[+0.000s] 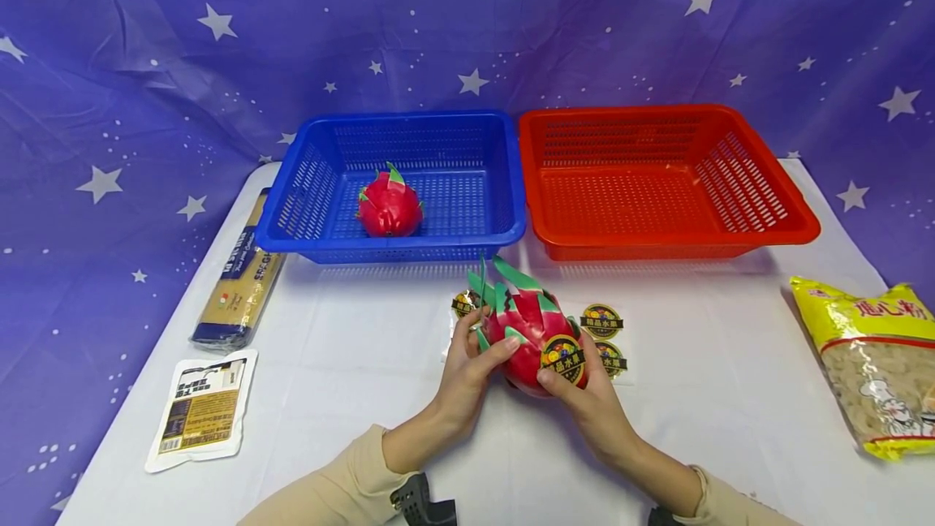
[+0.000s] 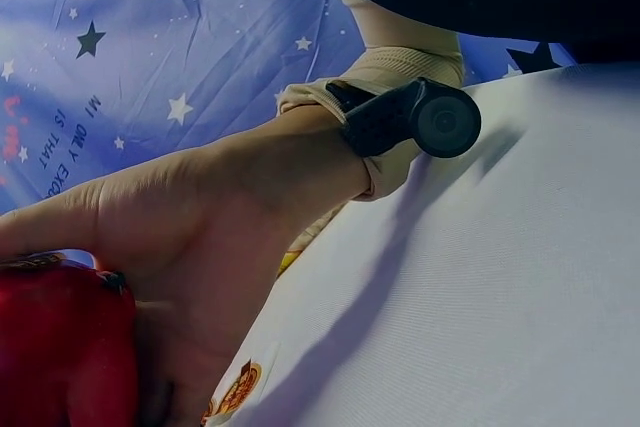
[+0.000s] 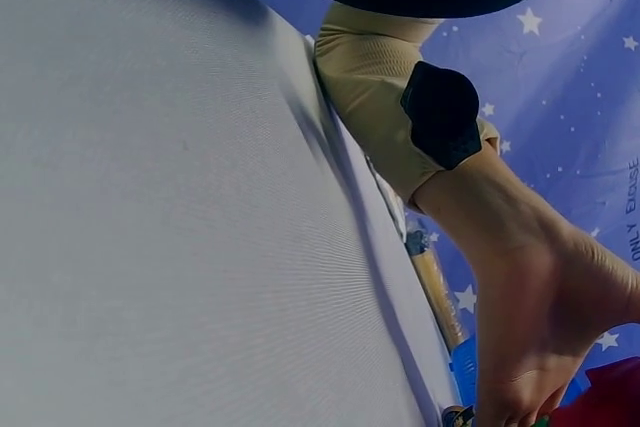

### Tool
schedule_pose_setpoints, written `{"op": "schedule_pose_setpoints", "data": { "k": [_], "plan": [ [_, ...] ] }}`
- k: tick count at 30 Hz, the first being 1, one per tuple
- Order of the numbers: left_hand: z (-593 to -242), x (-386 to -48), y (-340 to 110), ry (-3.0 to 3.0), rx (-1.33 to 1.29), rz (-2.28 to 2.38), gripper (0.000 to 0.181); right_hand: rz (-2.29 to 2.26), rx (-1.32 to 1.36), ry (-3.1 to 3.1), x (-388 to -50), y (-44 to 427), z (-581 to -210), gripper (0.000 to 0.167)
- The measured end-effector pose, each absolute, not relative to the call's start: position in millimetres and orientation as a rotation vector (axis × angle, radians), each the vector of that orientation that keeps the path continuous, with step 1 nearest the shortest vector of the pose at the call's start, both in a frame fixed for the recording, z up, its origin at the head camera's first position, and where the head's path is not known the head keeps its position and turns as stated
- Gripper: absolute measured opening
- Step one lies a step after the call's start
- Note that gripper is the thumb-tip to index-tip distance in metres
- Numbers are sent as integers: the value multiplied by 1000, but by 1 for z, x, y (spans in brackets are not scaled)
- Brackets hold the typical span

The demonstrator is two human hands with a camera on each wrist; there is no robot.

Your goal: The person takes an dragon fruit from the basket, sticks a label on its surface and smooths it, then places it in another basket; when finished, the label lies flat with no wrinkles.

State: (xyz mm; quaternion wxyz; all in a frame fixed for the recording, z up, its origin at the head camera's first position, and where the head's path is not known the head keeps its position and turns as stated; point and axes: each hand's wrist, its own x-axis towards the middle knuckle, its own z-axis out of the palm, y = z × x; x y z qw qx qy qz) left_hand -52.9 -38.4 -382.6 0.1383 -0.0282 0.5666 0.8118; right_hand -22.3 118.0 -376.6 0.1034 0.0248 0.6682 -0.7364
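Head view shows the left hand (image 1: 463, 376) and right hand (image 1: 602, 408) both holding a red dragon fruit (image 1: 522, 315), one on each side, at the middle of the white table (image 1: 329, 428). The right thumb (image 1: 561, 388) is at the edge of a round sticker (image 1: 564, 357) on the fruit. Other stickers (image 1: 601, 321) lie left and right of it. Farther away, a blue basket (image 1: 409, 244) on the left has a second dragon fruit (image 1: 390, 208) inside, beside a red basket (image 1: 657, 239) on the right.

Starry purple backdrop (image 1: 307, 31), white table (image 1: 343, 339)
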Motion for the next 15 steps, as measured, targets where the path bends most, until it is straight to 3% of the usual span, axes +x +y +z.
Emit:
{"op": "schedule_pose_setpoints", "data": {
  "k": [15],
  "plan": [
    [-385,-49,-36,1732,-50,2360,74,-2131,141,2074,-26,113,-379,65]
  ]
}}
